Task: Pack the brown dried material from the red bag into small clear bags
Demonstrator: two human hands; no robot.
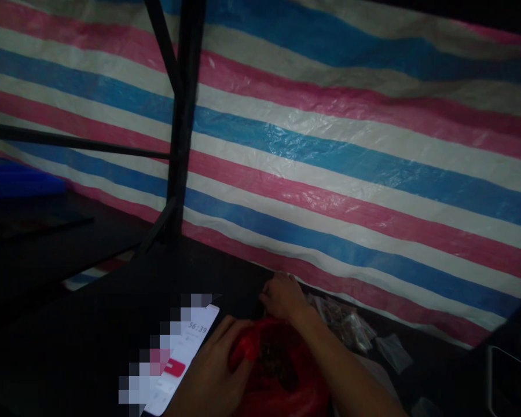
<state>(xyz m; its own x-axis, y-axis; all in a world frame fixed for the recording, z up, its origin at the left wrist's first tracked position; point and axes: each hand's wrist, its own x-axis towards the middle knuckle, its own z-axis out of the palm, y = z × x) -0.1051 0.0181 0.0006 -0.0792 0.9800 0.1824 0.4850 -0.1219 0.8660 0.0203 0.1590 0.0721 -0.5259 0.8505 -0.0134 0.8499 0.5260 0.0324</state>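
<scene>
A red plastic bag point(301, 388) stands with its mouth open at the lower middle, and small dark contents show dimly inside. My left hand point(217, 365) grips its left rim, with red plastic between the thumb and fingers. Past the bag's far edge, my right hand point(284, 295) is low over the black table point(226, 272), its fingers curled. Whatever those fingers hold, if anything, is too dark to make out. Right of that wrist lie several small clear plastic bags point(345, 321) with little pieces in them.
A lit phone point(178, 353) lies left of my left hand. Another clear bag point(393, 352) and a dark, pale-edged object point(512, 379) are at the right. A striped plastic sheet point(330, 174) hangs behind a black metal post point(182, 127). A blue tray point(24, 178) sits far left.
</scene>
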